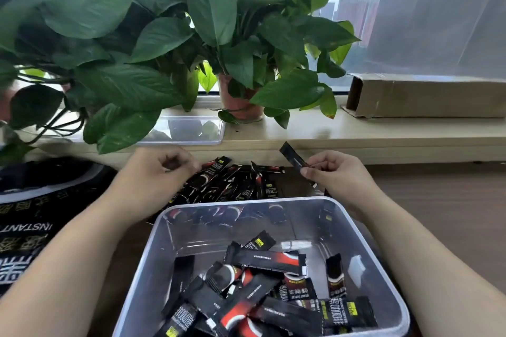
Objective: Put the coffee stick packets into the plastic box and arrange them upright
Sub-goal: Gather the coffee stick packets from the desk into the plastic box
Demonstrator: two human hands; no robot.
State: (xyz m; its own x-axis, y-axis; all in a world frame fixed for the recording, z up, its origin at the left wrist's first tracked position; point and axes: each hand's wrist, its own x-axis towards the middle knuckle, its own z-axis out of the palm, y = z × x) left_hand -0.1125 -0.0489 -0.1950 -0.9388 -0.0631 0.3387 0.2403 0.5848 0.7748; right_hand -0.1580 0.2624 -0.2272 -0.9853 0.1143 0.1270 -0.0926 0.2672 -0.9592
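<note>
Plastic box (273, 200): below both hands, held jumbled packets (262, 260), mostly flat.
Pile (246, 186): between hands, unboxed.
Right hand (342, 180): pinched single packet (294, 159).
Left hand (156, 175): curled, grip unclear.

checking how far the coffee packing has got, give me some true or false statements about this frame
1. The right hand pinches a coffee stick packet. True.
2. A pile of loose packets lies beyond the plastic box. True.
3. The packets inside the plastic box all stand upright. False: most lie in a jumbled heap.
4. A lid covers the plastic box. False: it is open, and a clear lid lies on the windowsill.
5. The cardboard box sits left of the potted plant. False: the cardboard box sits to the right of the potted plant.
</note>
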